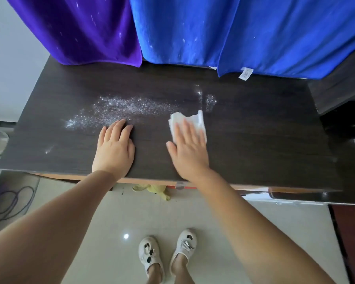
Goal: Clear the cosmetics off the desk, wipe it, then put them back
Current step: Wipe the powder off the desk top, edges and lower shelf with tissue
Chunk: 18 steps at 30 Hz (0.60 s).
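The dark wood desk [254, 130] carries a wide smear of white glittery powder [119, 109] left of centre and a smaller patch [210, 100] further right. My right hand [190, 148] lies flat with straight fingers, pressing a folded white tissue [197, 121] onto the desk just right of the big smear. My left hand [115, 146] rests flat on the desk near the front edge, its fingertips at the powder's near rim. No cosmetics are in view.
A purple towel [84, 29] and two blue towels [244, 31] hang down over the desk's back edge. Below the front edge lies a yellow object [152, 189] on the tiled floor. Dark cables [10, 201] coil at the left. My feet are in white shoes [166, 255].
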Tool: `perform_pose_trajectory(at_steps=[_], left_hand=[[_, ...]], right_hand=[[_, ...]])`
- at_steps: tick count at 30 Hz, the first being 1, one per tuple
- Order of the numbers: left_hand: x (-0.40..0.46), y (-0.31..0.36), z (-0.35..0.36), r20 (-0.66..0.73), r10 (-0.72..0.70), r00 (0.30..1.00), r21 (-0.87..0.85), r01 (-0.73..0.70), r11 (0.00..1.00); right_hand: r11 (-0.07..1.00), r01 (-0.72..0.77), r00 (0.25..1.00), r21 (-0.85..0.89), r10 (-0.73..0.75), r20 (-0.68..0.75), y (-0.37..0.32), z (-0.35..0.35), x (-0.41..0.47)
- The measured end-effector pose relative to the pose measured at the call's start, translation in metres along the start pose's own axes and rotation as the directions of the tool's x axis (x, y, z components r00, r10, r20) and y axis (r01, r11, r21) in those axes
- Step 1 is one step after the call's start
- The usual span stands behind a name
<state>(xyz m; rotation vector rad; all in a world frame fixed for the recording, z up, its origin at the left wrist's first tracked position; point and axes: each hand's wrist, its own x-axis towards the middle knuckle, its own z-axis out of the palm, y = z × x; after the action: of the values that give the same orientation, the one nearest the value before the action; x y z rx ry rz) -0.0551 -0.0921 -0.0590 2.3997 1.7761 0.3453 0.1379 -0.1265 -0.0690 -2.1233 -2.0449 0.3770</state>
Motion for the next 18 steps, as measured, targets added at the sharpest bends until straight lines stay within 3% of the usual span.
perform_pose_trajectory(at_steps=[2,3,5,7,9,11,13,14,15,17,18], left_hand=[[0.0,0.0,0.0,0.006,-0.002,1.0,-0.004,0.002,1.0],[0.0,0.0,0.001,0.006,0.001,1.0,-0.003,-0.001,1.0],[0.0,0.0,0.0,0.004,0.002,1.0,-0.002,-0.002,1.0],[0.0,0.0,0.0,0.006,-0.005,1.0,-0.004,0.005,1.0],[0.0,0.0,0.0,0.006,-0.01,1.0,-0.002,0.01,1.0],[0.001,-0.001,0.0,0.011,-0.012,1.0,0.006,0.012,1.0],[0.001,-0.001,0.001,0.018,-0.016,1.0,0.011,0.015,1.0],[0.001,-0.001,0.001,0.02,-0.017,1.0,0.011,0.017,1.0],[0.001,-0.001,0.001,0.021,-0.017,1.0,0.012,0.017,1.0],[0.001,-0.001,0.001,0.021,-0.015,1.0,0.015,0.015,1.0],[0.001,-0.001,0.001,0.021,-0.015,1.0,0.014,0.014,1.0]], right_hand=[[0.93,0.366,0.926,-0.006,-0.364,0.096,-0.026,0.006,-0.019],[0.879,0.477,0.867,0.03,-0.476,0.149,-0.021,0.001,-0.022],[0.835,0.549,0.822,0.043,-0.549,0.153,0.016,-0.013,-0.02],[0.931,0.36,0.932,-0.053,-0.358,0.054,0.077,-0.029,-0.011],[0.991,-0.036,0.994,-0.13,0.022,-0.107,0.14,-0.045,0.005],[0.908,-0.413,0.9,-0.071,0.395,-0.185,0.168,-0.061,0.027],[0.8,-0.6,0.792,0.008,0.595,-0.133,0.15,-0.061,0.05],[0.81,-0.586,0.804,0.014,0.583,-0.12,0.129,-0.055,0.059],[0.866,-0.5,0.86,0.009,0.498,-0.109,0.105,-0.046,0.064],[0.988,-0.153,0.987,-0.02,0.152,-0.047,0.047,-0.022,0.062],[0.997,0.074,0.997,-0.022,-0.074,0.001,0.018,-0.012,0.053]])
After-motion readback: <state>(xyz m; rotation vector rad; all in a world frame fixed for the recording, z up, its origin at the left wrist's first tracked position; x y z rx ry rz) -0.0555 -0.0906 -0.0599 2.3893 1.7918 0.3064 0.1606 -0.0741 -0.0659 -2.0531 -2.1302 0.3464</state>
